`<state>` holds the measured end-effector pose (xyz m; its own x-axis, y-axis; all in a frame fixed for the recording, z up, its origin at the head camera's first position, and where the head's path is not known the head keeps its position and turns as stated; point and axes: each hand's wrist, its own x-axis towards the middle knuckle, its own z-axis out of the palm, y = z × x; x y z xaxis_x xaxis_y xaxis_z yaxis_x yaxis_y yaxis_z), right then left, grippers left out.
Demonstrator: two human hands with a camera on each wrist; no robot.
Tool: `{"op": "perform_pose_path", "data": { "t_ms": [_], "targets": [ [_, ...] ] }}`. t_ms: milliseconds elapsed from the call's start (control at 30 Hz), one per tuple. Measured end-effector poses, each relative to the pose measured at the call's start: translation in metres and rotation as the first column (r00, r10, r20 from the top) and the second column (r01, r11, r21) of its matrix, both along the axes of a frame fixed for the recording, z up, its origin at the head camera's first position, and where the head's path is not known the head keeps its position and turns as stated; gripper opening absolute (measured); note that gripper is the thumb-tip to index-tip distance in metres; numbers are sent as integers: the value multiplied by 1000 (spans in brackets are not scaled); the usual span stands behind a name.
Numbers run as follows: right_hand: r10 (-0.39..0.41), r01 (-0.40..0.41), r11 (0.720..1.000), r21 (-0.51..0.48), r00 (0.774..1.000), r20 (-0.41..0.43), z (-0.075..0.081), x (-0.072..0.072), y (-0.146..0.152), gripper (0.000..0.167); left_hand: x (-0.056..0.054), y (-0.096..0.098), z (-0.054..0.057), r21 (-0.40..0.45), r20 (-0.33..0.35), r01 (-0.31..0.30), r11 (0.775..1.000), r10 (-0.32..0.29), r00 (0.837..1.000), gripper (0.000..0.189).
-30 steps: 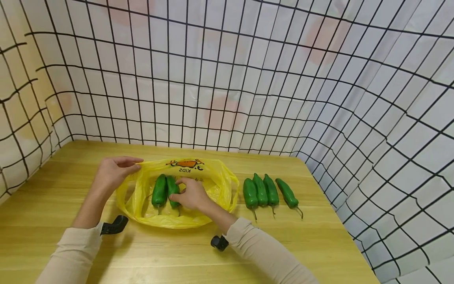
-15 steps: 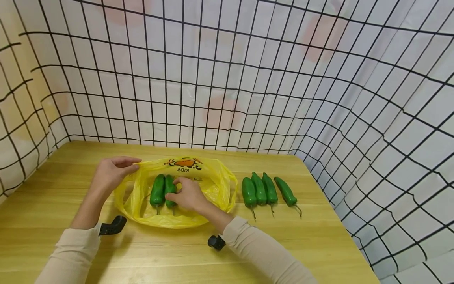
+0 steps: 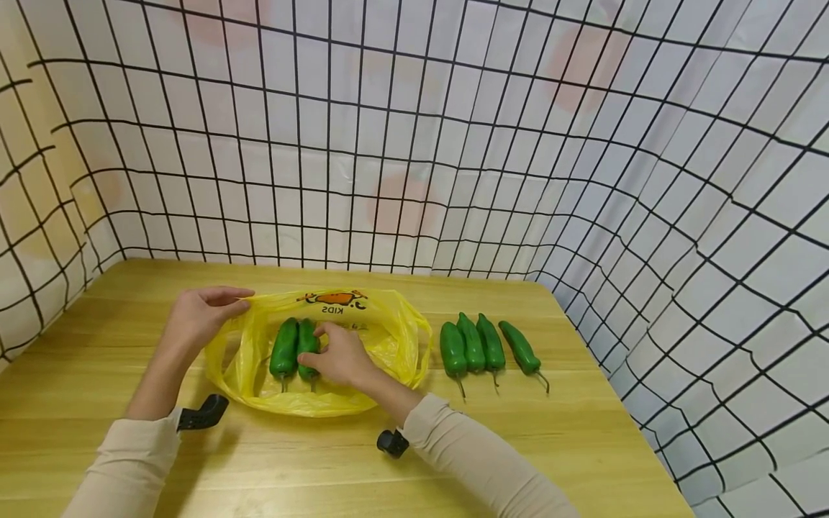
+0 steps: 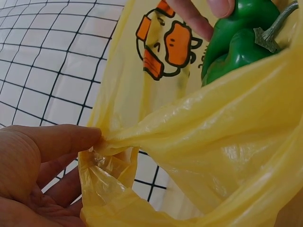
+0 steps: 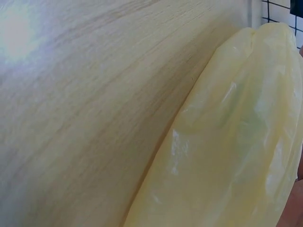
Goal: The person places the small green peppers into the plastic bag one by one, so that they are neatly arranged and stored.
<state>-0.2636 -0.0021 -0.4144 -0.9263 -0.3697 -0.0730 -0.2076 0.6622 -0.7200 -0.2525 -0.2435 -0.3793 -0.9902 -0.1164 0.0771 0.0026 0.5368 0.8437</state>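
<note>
Behind and to both sides of the work area: white backdrop sheet with black grid lines (image 3: 363, 129). Below it, pale wood-grain tabletop (image 3: 298, 475). Two arms in beige sleeves (image 3: 479, 460) reach over from the near edge.

Thin yellow plastic bag (image 3: 304, 405) lies on the tabletop, mouth spread toward the person. Left hand (image 3: 201, 316) is at the left end of the mouth, thumb and index pinching the rim. Right hand (image 3: 343, 354) is inside the mouth, thumb and fingertips gripping a glossy green pepper (image 3: 307, 337); only part of that hand shows in the right wrist view.

The gripped pepper sits inside the bag, next to a second glossy green pepper (image 3: 283, 349) on its left. Both stems point at the person.

Four more long green peppers (image 3: 491, 344) lie on the tabletop, right of the bag: three bunched side by side, the fourth (image 3: 519, 349) slightly apart and slanted, with a curved stem.

Smaller stuff: orange-and-black cartoon print (image 3: 333, 297) on the bag's far wall, mirrored "KIDS" lettering (image 3: 333, 310) under it. Black wrist-worn devices at the left (image 3: 204, 412) and right (image 3: 392, 443) cuffs.
</note>
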Motion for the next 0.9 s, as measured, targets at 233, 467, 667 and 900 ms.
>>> {"op": "perform_pose_path", "data": {
  "t_ms": [233, 467, 667, 900],
  "targets": [
    [1, -1, 1000, 13, 1000, 7, 2, 1, -1, 51, 1, 0, 1, -7, 2, -2, 1000, 2, 1000, 43],
    [11, -11, 1000, 26, 1000, 7, 3, 2, 0, 51, 1, 0, 1, -12, -1, 1, 1000, -1, 1000, 43],
    [16, -17, 999, 33, 1000, 13, 5, 3, 0, 51, 0, -1, 0, -4, -3, 4, 1000, -4, 1000, 44],
    [17, -18, 999, 47, 1000, 13, 10, 3, 4, 54, 1, -2, 0, -8, -7, 7, 1000, -7, 1000, 44]
  ]
}}
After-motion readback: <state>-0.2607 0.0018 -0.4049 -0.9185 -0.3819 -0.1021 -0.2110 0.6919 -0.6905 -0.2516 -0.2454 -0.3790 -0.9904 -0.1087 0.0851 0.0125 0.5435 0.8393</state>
